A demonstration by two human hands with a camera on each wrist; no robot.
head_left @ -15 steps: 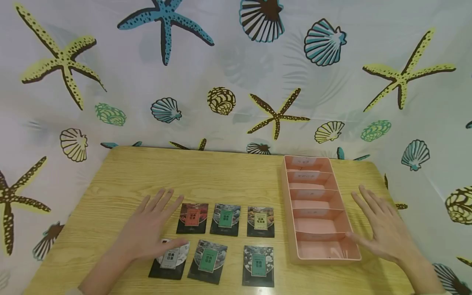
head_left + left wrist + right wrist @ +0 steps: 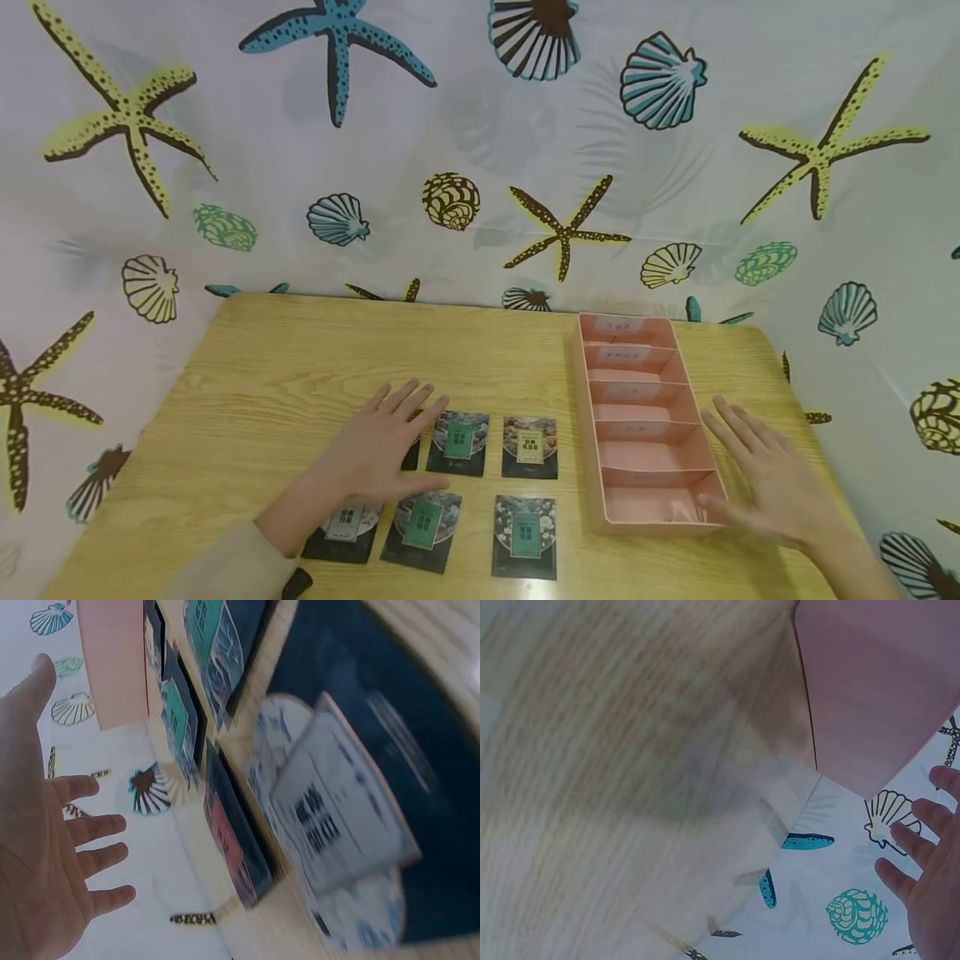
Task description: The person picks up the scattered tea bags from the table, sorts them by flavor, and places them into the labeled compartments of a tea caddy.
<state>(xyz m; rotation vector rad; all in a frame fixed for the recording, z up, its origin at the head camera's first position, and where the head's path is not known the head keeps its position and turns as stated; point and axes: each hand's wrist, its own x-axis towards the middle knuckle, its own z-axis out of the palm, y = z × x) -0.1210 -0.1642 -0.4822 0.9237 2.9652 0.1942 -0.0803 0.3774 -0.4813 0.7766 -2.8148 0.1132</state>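
My left hand (image 2: 371,457) hovers palm-down with fingers spread over dark tea packets. It mostly hides the red-labelled tea packet (image 2: 226,836) in the head view and overlaps the top of the grey-labelled tea packet (image 2: 341,533). Beside it lie a green-labelled packet (image 2: 458,443) in the back row and another green-labelled packet (image 2: 422,530) in front. Farther right are a yellow-labelled packet (image 2: 530,447) and a teal-labelled packet (image 2: 525,537). My right hand (image 2: 780,487), fingers spread and holding nothing, is at the right side of a pink divided box (image 2: 591,467), its thumb overlapping the front corner.
The box has several compartments in a row, with small white labels (image 2: 624,355) on the dividers. Everything lies on a wood-grain table (image 2: 315,350). A white curtain (image 2: 405,150) printed with starfish and shells stands behind and beside it.
My left hand has moved right and slightly back, from the left of the packets to over the red-labelled one. My right hand has shifted slightly left toward the box.
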